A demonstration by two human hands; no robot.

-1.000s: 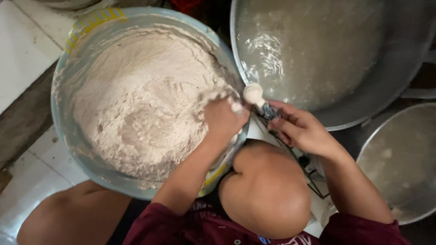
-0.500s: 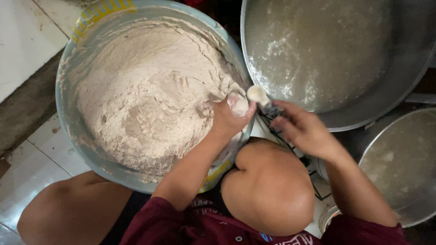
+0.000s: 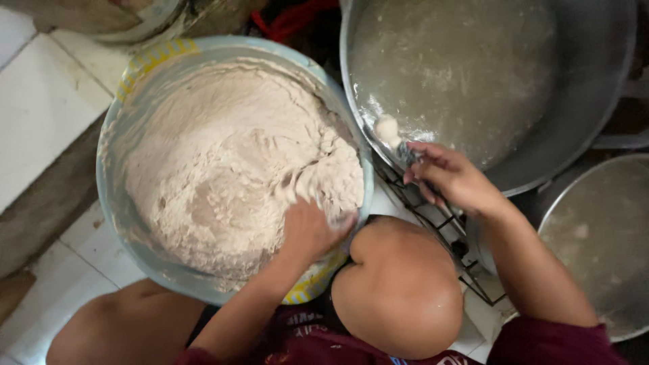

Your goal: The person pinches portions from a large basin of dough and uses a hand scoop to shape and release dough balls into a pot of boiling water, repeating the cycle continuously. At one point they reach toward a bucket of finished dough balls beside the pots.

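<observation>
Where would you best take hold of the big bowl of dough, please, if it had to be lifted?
Probably by the rim of the bowl, two hands on opposite sides, coming from above and outside. It is wide, round, handle-less and heaped with dough, so one-sided grips would tip it. The left hand already sits in the dough at the near edge.

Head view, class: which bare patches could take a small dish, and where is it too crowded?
Free: the white tiled floor left of the big blue plastic bowl of pale dough. Crowded: between that bowl and the wide grey metal pan, where the right hand holds a dough-tipped spoon, above the black wire rack. The left hand fills the bowl's near edge.
</observation>
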